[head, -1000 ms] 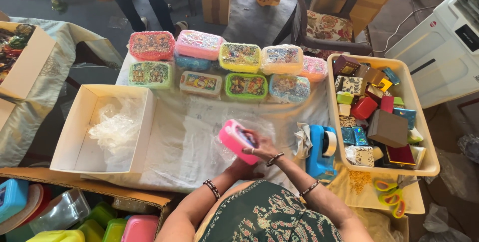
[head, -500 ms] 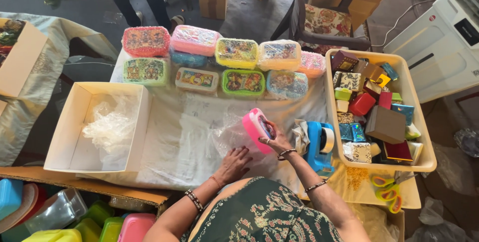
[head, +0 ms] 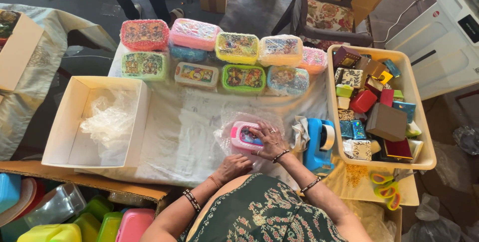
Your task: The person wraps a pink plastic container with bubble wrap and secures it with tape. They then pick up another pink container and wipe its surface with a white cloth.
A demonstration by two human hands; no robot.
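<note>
Your right hand presses flat on the pink box; left hand pins the plastic wrap. Thin film may tear or slip if tugged.

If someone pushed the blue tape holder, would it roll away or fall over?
Probably neither. The blue tape dispenser sits on a broad flat base, so it would likely slide on the white table cover. Its chunky body looks fairly heavy, and the tape roll is held inside.
</note>
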